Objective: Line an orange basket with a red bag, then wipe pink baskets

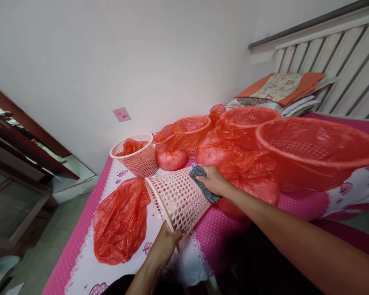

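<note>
A pale pink perforated plastic basket [180, 198] lies tilted on its side, its open mouth facing left. My left hand [166, 243] grips the basket's rim at the near side, fingers closed around it. Against the basket's wall near its base, my right hand [213, 180] presses a dark grey cloth [203, 186], with the fingers bent over it. Left of the basket, a crumpled red plastic bag [121, 225] is spread on the bed cover. Right behind my right hand bulges a filled red plastic bag [255, 184].
Another pink basket [141, 162] with red plastic inside stands by the wall. Red-lined baskets [192, 125] line the back, with a large one [310, 176] at the right. A tied red bag [171, 157] sits among them. Folded bedding [283, 88] lies by the white headboard [341, 61].
</note>
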### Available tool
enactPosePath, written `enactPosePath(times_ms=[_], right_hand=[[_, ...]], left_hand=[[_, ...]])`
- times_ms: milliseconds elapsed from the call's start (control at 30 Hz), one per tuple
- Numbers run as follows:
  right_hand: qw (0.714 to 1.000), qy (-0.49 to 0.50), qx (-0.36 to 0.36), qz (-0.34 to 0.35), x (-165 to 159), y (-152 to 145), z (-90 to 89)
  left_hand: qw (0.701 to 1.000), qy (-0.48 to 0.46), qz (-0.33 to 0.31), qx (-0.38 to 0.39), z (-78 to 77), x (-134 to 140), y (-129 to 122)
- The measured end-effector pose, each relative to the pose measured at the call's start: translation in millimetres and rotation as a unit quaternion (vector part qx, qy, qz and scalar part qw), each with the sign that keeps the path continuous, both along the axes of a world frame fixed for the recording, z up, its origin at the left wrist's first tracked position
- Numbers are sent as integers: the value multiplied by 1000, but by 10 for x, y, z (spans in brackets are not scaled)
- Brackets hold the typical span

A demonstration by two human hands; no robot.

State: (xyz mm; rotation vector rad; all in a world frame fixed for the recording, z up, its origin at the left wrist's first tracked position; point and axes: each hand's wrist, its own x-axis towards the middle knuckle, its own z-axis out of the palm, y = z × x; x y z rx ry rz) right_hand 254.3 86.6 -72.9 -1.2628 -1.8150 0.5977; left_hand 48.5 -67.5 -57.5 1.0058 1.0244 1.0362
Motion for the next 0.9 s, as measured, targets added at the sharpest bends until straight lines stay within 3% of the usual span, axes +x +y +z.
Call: enactPosePath(times_ms=[267,533,900], right_hand=[[997,34,30,65,-323,-241,206],[989,44,-13,139,-647,-645,425],[952,5,14,304,-532,-796,500]], left_hand=[[1000,-23,-2,8,41,43,-7],[1000,6,-11,2,-90,-65,62],[999,26,2,-47,79,-122,56]])
